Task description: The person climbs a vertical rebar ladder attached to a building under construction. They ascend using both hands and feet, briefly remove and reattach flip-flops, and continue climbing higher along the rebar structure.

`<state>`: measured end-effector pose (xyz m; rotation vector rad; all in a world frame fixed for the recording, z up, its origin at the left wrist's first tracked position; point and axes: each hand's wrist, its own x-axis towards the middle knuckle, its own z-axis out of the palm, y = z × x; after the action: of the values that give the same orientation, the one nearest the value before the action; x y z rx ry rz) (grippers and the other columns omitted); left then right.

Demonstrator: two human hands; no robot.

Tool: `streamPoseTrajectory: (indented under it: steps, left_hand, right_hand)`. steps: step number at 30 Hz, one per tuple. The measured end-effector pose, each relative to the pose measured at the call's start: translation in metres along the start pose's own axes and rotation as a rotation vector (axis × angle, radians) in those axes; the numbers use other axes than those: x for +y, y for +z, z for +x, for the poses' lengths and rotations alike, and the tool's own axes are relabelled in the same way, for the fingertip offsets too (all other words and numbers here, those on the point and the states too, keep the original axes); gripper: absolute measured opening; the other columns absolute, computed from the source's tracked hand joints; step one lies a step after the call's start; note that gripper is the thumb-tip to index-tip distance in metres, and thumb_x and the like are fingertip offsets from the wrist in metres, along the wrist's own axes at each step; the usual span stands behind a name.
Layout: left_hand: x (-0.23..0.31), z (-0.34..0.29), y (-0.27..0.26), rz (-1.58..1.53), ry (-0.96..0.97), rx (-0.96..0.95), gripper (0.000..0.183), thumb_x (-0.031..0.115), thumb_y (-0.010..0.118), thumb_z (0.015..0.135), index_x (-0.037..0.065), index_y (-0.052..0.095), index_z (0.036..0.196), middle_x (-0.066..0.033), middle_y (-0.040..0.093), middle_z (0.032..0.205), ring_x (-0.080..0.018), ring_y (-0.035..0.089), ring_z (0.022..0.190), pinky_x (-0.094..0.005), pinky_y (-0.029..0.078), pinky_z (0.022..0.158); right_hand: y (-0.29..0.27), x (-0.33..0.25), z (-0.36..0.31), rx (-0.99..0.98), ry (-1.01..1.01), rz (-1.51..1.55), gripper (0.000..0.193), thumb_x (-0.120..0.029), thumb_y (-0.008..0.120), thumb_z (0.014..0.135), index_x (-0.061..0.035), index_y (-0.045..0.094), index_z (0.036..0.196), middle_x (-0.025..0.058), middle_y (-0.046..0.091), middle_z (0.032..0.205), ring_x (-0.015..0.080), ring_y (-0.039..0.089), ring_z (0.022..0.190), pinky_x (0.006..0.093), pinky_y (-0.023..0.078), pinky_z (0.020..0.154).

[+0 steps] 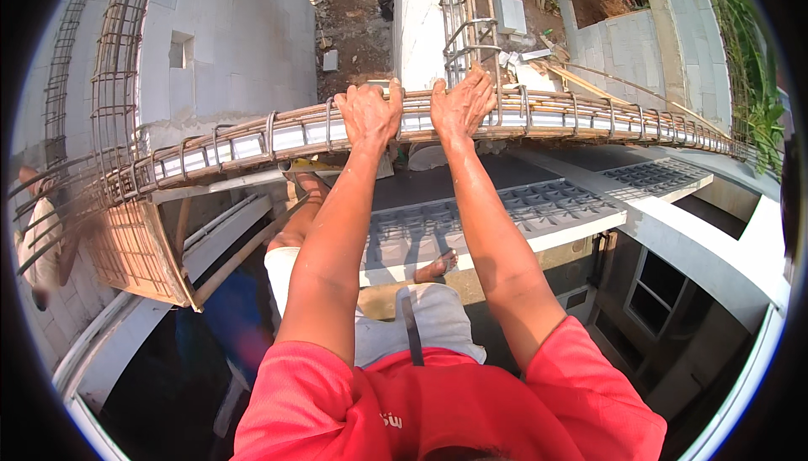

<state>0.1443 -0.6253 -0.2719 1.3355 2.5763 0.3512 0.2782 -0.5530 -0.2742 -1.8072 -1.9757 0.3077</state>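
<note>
A long rebar cage (pixel 227 145), made of rusty bars tied with square stirrups, runs across in front of me on top of a pale block wall. My left hand (pixel 369 113) is closed over its upper bars, the fingers curling down the far side. Close by on the right, my right hand (pixel 463 106) grips the same cage beside a stirrup. Just beyond the right hand, another rebar cage (pixel 467 7) extends away from me and meets the first one. Both arms reach forward, nearly straight. The far fingertips of both hands are hidden.
Upright rebar columns (pixel 118 82) and a wooden formwork box (pixel 139 252) stand at left, near another person (pixel 46 238). My bare foot (pixel 436 267) rests by a patterned grey ledge (pixel 505 215). White beams (pixel 699 238) border deep openings. Rubble covers the ground beyond.
</note>
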Motion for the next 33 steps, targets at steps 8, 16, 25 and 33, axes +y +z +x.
streamPoseTrajectory:
  steps: [8, 16, 25, 33]
  left_hand:
    - [-0.065, 0.025, -0.051, -0.351, 0.169, 0.127, 0.043, 0.040, 0.078, 0.094, 0.003, 0.067, 0.114, -0.0175, 0.065, 0.118, -0.0375, 0.060, 0.116, -0.0508, 0.045, 0.105]
    - [-0.392, 0.063, -0.140, 0.247, -0.349, -0.360, 0.091, 0.083, 0.048, 0.094, 0.000, 0.081, 0.111, -0.0273, 0.076, 0.122, -0.0395, 0.066, 0.124, -0.0503, 0.037, 0.120]
    - [-0.379, 0.049, -0.104, 0.298, -0.146, -0.139, 0.060, 0.050, 0.050, 0.103, -0.004, 0.077, 0.099, -0.0347, 0.073, 0.102, -0.0514, 0.067, 0.100, -0.0562, 0.047, 0.099]
    - [-0.366, 0.045, -0.102, 0.131, -0.216, -0.106, 0.054, 0.042, 0.060, 0.101, -0.009, 0.081, 0.096, -0.0323, 0.075, 0.097, -0.0458, 0.066, 0.094, -0.0536, 0.043, 0.103]
  right_hand:
    - [0.021, 0.012, -0.002, -0.067, -0.072, -0.412, 0.048, -0.037, 0.067, 0.091, -0.0132, 0.074, 0.132, 0.0235, 0.053, 0.139, 0.0379, 0.048, 0.128, 0.0522, 0.030, 0.113]
    - [0.010, -0.021, -0.004, -0.169, -0.021, -0.382, 0.048, -0.052, 0.064, 0.093, -0.0118, 0.086, 0.105, 0.0199, 0.053, 0.127, 0.0354, 0.048, 0.123, 0.0514, 0.030, 0.113]
    - [0.010, -0.007, 0.007, -0.080, 0.005, -0.201, 0.041, -0.042, 0.071, 0.087, -0.0041, 0.086, 0.096, 0.0194, 0.052, 0.125, 0.0353, 0.046, 0.126, 0.0516, 0.029, 0.117]
    - [0.016, -0.009, 0.005, -0.087, 0.058, -0.326, 0.036, -0.040, 0.077, 0.082, -0.0044, 0.083, 0.084, 0.0176, 0.053, 0.123, 0.0348, 0.047, 0.127, 0.0515, 0.030, 0.117]
